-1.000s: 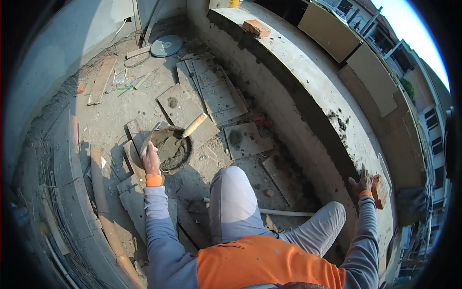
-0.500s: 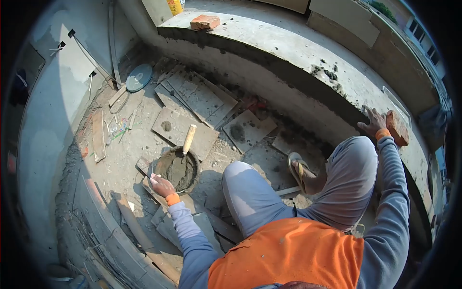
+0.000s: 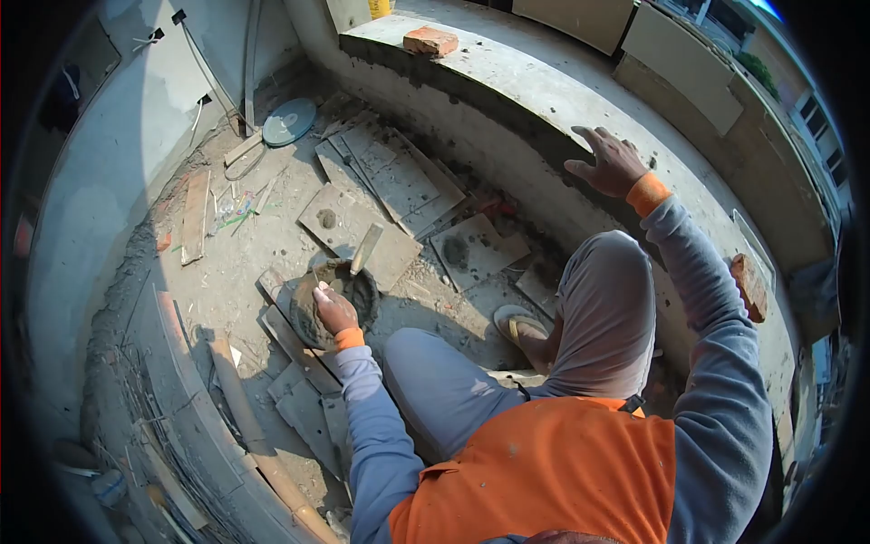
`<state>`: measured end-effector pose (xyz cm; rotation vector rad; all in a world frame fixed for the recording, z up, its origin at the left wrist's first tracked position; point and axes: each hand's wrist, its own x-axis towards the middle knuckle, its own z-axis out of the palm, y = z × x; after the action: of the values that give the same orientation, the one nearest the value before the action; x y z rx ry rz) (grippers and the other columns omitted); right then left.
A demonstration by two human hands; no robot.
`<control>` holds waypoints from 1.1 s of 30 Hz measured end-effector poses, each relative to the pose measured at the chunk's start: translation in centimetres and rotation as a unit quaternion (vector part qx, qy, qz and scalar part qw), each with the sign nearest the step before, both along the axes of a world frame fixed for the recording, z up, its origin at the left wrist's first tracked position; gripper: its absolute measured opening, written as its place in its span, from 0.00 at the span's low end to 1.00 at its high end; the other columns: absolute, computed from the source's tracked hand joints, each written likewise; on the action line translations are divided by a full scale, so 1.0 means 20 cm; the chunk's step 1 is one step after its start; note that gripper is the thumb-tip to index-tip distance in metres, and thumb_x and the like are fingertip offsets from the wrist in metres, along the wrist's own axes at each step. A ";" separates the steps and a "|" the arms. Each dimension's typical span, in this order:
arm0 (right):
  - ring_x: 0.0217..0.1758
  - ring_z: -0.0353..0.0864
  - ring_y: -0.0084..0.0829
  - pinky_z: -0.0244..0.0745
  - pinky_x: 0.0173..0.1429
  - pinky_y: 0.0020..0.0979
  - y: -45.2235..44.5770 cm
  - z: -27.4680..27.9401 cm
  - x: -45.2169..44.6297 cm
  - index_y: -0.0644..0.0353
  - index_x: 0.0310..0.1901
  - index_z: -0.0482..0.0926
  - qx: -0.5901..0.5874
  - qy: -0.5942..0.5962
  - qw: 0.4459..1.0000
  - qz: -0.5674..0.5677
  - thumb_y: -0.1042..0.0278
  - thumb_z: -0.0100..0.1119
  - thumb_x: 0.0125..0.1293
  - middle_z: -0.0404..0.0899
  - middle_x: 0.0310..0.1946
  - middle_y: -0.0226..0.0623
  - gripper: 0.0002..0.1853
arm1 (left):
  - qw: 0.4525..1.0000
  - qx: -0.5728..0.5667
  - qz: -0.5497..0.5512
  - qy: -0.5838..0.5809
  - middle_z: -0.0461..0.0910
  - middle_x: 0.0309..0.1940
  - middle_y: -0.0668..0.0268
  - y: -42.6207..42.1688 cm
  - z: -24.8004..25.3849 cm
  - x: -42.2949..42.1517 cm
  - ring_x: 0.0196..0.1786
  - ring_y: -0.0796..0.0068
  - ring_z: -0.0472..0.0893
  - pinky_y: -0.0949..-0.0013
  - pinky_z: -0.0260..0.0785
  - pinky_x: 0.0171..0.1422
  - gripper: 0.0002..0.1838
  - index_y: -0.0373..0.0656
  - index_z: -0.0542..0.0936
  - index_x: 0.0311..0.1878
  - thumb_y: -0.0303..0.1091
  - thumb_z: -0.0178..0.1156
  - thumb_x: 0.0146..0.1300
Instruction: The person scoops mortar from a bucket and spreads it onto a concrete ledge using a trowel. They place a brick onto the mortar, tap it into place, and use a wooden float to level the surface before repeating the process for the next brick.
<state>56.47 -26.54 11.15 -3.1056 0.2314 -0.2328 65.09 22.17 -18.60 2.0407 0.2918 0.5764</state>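
Observation:
My left hand point(image 3: 336, 311) is over the left part of a round mortar pan point(image 3: 377, 299). Its fingers are curled together; what they grip, if anything, I cannot make out. Wet grey mortar point(image 3: 362, 288) lies in the pan. A trowel point(image 3: 366, 248) stands in it, its wooden handle leaning up over the far rim. My right hand point(image 3: 609, 165) is raised over the ledge point(image 3: 544, 100), fingers spread, holding nothing. One brick point(image 3: 749, 288) sits on the ledge, nearer me than that hand. At the ledge's far end lies another brick point(image 3: 430, 40).
Broken boards point(image 3: 390, 177) and mortar-spotted tiles point(image 3: 471, 252) cover the floor by the ledge. A blue-grey disc point(image 3: 289, 122) lies near the wall. At the lower left are a bamboo pole point(image 3: 240, 399) and long strips. My knees point(image 3: 607, 263) are close to the ledge.
My right hand has moved from beside the near brick, away along the ledge, and lifted. My left hand has shifted from the pan's left rim to over the pan. The view has turned slightly.

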 end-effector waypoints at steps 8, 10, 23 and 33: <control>0.48 0.77 0.42 0.67 0.52 0.40 0.65 -0.17 0.17 0.56 0.58 0.71 0.090 -0.053 0.955 0.278 0.45 0.61 0.57 0.75 0.44 0.43 0.32 | 0.999 0.006 0.053 -0.006 0.79 0.36 0.44 -0.04 0.10 -0.03 0.40 0.43 0.78 0.55 0.68 0.43 0.22 0.34 0.73 0.41 0.46 0.41 0.74; 0.48 0.77 0.42 0.68 0.52 0.41 0.68 -0.38 0.16 0.55 0.57 0.72 0.031 0.003 0.955 0.296 0.44 0.63 0.55 0.75 0.43 0.43 0.32 | 0.998 0.012 0.063 0.003 0.79 0.36 0.45 0.02 0.07 -0.02 0.40 0.45 0.78 0.55 0.68 0.44 0.22 0.33 0.73 0.41 0.46 0.41 0.74; 0.58 0.71 0.49 0.62 0.62 0.50 0.97 -0.52 0.35 0.54 0.63 0.68 0.074 0.137 0.911 0.383 0.43 0.62 0.54 0.72 0.51 0.51 0.37 | 0.990 -0.056 0.112 0.062 0.76 0.19 0.56 -0.13 0.16 -0.15 0.27 0.57 0.77 0.60 0.67 0.39 0.33 0.38 0.76 0.22 0.58 0.42 0.70; 0.60 0.67 0.52 0.66 0.60 0.52 1.20 -0.91 0.65 0.54 0.61 0.68 0.013 0.120 0.894 0.431 0.45 0.67 0.48 0.67 0.57 0.50 0.39 | 0.984 -0.166 0.066 -0.029 0.70 0.19 0.62 -0.17 0.21 -0.42 0.26 0.67 0.72 0.65 0.64 0.38 0.28 0.39 0.71 0.25 0.53 0.40 0.73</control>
<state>69.43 -2.49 -7.02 -2.8425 -1.1009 0.1763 56.71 18.86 -14.43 1.6894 0.4590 0.6230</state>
